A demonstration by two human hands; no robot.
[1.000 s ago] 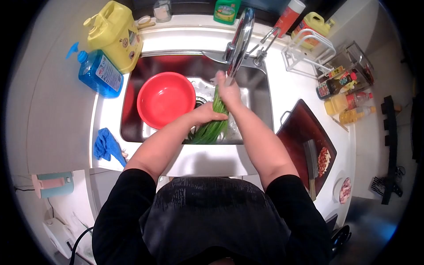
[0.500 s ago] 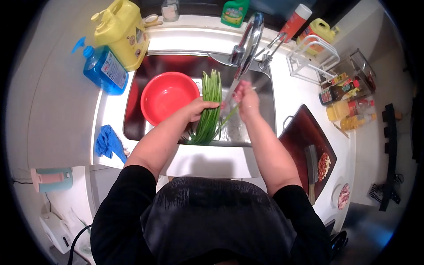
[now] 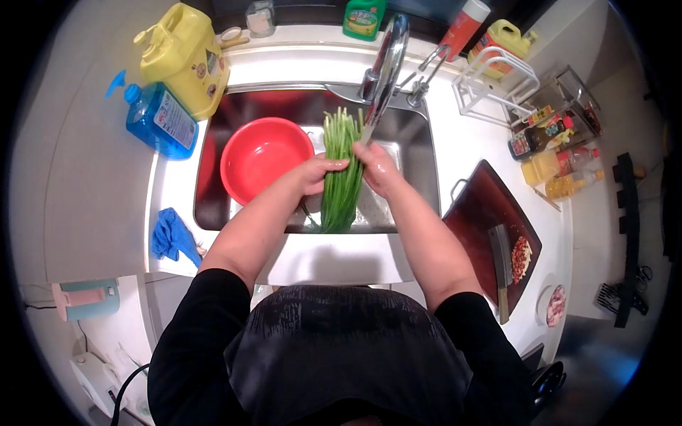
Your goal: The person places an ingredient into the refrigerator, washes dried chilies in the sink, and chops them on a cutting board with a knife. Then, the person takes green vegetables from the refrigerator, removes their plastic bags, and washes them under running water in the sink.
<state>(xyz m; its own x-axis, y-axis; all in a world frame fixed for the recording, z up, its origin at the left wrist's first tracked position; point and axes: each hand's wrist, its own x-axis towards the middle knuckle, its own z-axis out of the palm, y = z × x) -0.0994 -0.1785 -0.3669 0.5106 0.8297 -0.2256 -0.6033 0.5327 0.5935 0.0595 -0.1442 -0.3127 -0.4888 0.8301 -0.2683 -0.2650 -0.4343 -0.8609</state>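
Observation:
A bunch of long green chives (image 3: 342, 186) is held upright over the sink (image 3: 415, 135), pale stalk ends toward the tap and leafy tips toward me. My left hand (image 3: 317, 175) grips it from the left, thumb across the front. From the right, my right hand (image 3: 379, 168) closes on its upper part, just under the tap (image 3: 388, 67); some of its fingers are hidden behind the stalks. Water runs from the spout near this hand. Left of the bunch, a red basin (image 3: 264, 157) sits in the sink, close to my left hand.
A blue pump bottle (image 3: 163, 121) and a yellow jug (image 3: 188, 64) stand left of the sink, above a blue cloth (image 3: 170, 234). At right lie a cutting board (image 3: 472, 216), a cleaver (image 3: 501, 263) and chopped food (image 3: 521, 257). A white rack (image 3: 490, 89) stands behind.
My right hand has moved left and toward me from under the running water onto the bunch. The stalk it held apart is now in with the others. My left hand keeps its grip.

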